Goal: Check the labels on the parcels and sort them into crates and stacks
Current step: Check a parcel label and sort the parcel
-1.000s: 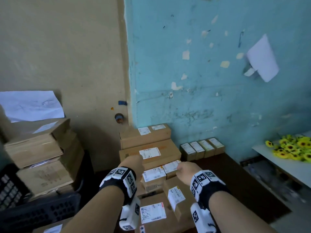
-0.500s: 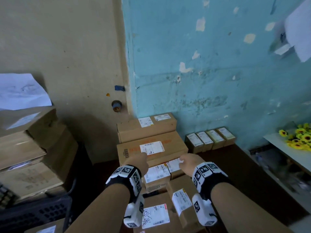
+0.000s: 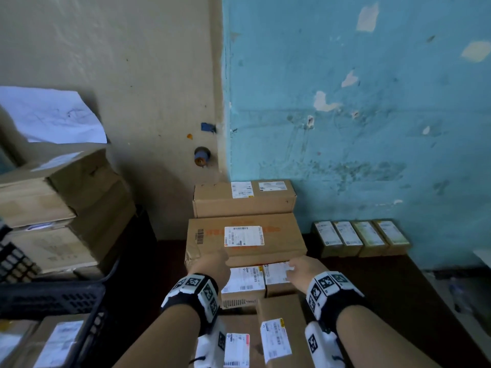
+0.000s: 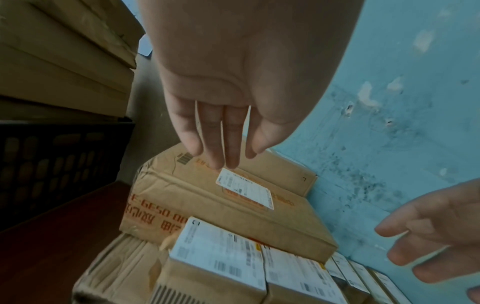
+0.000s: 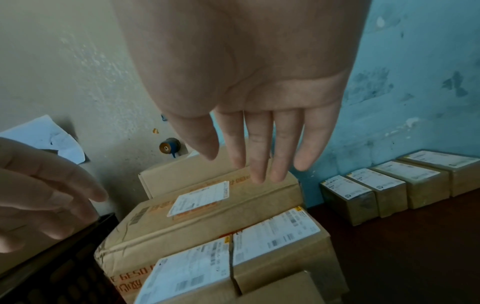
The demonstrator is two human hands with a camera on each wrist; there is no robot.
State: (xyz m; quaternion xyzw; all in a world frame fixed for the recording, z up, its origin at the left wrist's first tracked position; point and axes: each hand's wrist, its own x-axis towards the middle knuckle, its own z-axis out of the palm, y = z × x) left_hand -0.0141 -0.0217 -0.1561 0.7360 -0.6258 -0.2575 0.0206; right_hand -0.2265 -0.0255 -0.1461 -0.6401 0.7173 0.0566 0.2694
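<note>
Both hands going in for the big orange-print box, nothing grabbed yet

Nearest are two small labelled parcels side by side, butted against the big box's near edge. Over them the left hand and right hand are both empty, fingers straight and loose. Just past sits the big orange-print box, label face up, with another carton behind it by the wall. I'd take it by both side edges and lift straight up so the near parcels don't get dragged. Keep the label visible too.
</note>
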